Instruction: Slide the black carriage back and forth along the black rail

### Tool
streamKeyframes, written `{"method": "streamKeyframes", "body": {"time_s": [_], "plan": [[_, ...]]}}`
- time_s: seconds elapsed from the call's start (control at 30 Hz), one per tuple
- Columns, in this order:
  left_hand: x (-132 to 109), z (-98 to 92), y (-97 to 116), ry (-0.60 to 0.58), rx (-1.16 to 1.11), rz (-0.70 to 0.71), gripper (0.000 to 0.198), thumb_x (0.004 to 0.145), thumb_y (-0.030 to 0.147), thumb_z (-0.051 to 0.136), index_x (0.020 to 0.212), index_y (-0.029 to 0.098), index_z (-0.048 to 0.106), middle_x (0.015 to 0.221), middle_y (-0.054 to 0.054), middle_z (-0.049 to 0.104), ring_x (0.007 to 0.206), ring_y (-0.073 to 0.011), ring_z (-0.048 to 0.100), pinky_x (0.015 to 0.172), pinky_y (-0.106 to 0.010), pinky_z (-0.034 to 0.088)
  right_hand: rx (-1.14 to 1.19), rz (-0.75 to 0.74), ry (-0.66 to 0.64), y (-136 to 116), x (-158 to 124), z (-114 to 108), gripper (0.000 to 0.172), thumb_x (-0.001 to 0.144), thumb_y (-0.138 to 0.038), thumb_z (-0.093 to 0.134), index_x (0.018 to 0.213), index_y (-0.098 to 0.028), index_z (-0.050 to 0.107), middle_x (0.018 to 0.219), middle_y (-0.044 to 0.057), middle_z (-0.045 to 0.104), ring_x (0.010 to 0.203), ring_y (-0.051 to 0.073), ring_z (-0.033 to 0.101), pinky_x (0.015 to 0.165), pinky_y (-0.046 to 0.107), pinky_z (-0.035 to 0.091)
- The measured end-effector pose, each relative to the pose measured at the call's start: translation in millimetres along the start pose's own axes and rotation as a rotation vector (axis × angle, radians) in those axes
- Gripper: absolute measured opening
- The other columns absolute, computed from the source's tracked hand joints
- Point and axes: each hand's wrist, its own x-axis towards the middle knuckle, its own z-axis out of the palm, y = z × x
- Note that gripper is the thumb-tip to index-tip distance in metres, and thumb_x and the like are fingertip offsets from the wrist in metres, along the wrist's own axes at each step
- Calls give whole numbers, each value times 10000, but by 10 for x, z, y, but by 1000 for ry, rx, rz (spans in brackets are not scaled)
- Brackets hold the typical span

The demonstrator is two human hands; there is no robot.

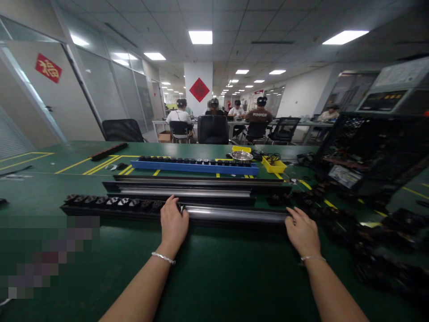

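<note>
A long black channel rail lies across the green table in front of me. Its left half carries a row of small black blocks, some with shiny tops, while a bare metallic strip shows on the right half. My left hand is closed over the rail at the right end of that row, its fingers around the last block, which is mostly hidden. At the rail's right end is my right hand, fingers bent and close together; a small dark bit shows between them, too unclear to name.
Behind lie more black rails and a blue rail filled with black blocks. A metal bowl and a yellow tray stand farther back. Dark parts clutter the right, beside a black rack. People sit beyond.
</note>
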Motion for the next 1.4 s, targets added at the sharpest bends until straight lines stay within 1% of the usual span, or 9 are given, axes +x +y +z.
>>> {"method": "streamKeyframes", "body": {"time_s": [0.07, 0.13, 0.47, 0.57, 0.67, 0.77, 0.87, 1.17, 1.4], "plan": [[-7, -22, 36, -8, 59, -90, 471, 765, 232, 483, 1205, 65, 460, 1181, -172, 558, 1110, -283, 493, 974, -416, 365, 9, 11, -8, -7, -3, -14, 515, 823, -370, 278, 1151, -158, 612, 1284, 110, 505, 1183, 262, 428, 1012, 413, 311], [-12, -52, 73, -36, 117, -126, 506, 768, 257, 484, 1233, 62, 436, 1132, -169, 588, 1096, -287, 508, 999, -439, 323, 18, 23, -13, -19, -9, -31, 517, 822, -373, 278, 1154, -158, 611, 1288, 107, 502, 1186, 262, 425, 1016, 414, 307], [12, -117, 114, -143, 60, -170, 435, 795, 279, 454, 1205, 136, 457, 1073, -111, 640, 1023, -250, 561, 1053, -459, 226, 36, 74, -70, -27, 3, -44, 529, 824, -403, 277, 1188, -182, 590, 1316, 89, 476, 1207, 283, 393, 1001, 443, 318], [7, -104, 105, -136, 72, -172, 442, 791, 284, 459, 1201, 120, 466, 1101, -127, 624, 1071, -253, 537, 1058, -447, 227, 34, 87, -26, -49, -11, -43, 516, 814, -385, 294, 1172, -168, 595, 1324, 117, 456, 1225, 296, 377, 1010, 459, 302], [0, -85, 95, -123, 123, -166, 469, 780, 294, 472, 1194, 75, 476, 1104, -163, 607, 1111, -273, 509, 1045, -432, 257, 29, 191, 30, -90, -38, -64, 547, 785, -413, 353, 1202, -124, 556, 1313, 179, 437, 1220, 332, 379, 1000, 485, 305], [-5, -68, 86, -118, 139, -155, 483, 780, 296, 469, 1206, 67, 466, 1082, -161, 611, 1074, -278, 528, 1044, -445, 257, 83, 302, 16, -119, -48, -88, 649, 748, -472, 414, 1265, -85, 478, 1252, 219, 463, 1162, 349, 433, 948, 480, 362], [-8, -53, 75, -119, 107, -153, 480, 783, 296, 464, 1211, 78, 458, 1066, -148, 621, 1051, -272, 542, 1055, -460, 239, 169, 297, 7, -109, -33, -89, 681, 728, -483, 446, 1265, -65, 460, 1200, 221, 487, 1123, 333, 463, 937, 446, 382], [10, 9, 3, -121, -14, -132, 456, 783, 270, 447, 1197, 81, 440, 1074, -155, 621, 1070, -257, 548, 1075, -499, 194, 375, 237, 67, 21, 15, 0, 558, 701, -383, 472, 1199, -136, 513, 1135, 139, 485, 975, 244, 521, 936, 402, 388], [8, 4, -8, -127, -43, -124, 408, 783, 276, 444, 1161, 122, 462, 1084, -139, 623, 1078, -249, 551, 1082, -518, 170, 342, 249, 20, 28, 18, -13, 463, 712, -361, 425, 1099, -160, 582, 1135, 130, 475, 1025, 264, 492, 943, 434, 374]]}}
